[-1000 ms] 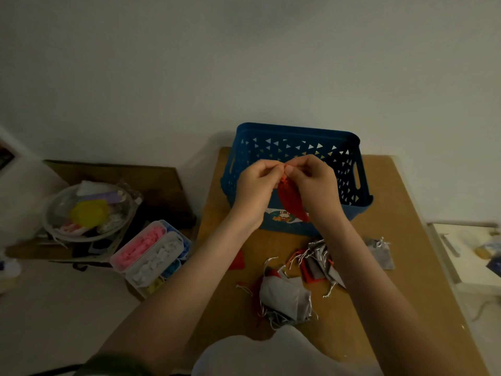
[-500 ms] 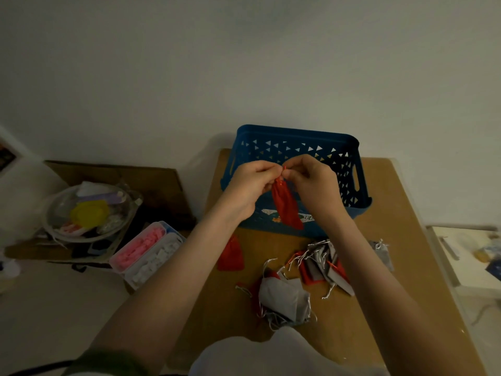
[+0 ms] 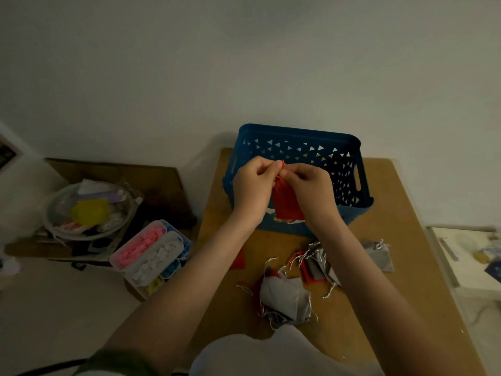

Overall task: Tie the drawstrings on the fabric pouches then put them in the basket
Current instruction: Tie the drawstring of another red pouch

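A red fabric pouch (image 3: 286, 203) hangs in the air in front of the blue plastic basket (image 3: 298, 138). My left hand (image 3: 253, 184) and my right hand (image 3: 310, 185) both pinch its drawstrings at the gathered top, fingertips nearly touching. On the brown table (image 3: 379, 202) below lie several loose pouches: a grey one (image 3: 283, 293) near me, a mixed red and grey pile (image 3: 315, 264), a grey one (image 3: 379, 256) to the right, and a red one (image 3: 238, 260) partly hidden by my left forearm.
A divided clear box (image 3: 151, 253) with pink, white, blue and yellow pieces sits left of the table. A clear bowl (image 3: 86, 210) of mixed items stands on a low brown board further left. A white surface (image 3: 466, 256) lies to the right.
The red pouch hangs straighter and lower from my fingertips, and both hands have shifted slightly while working its strings. The view has tilted a little.
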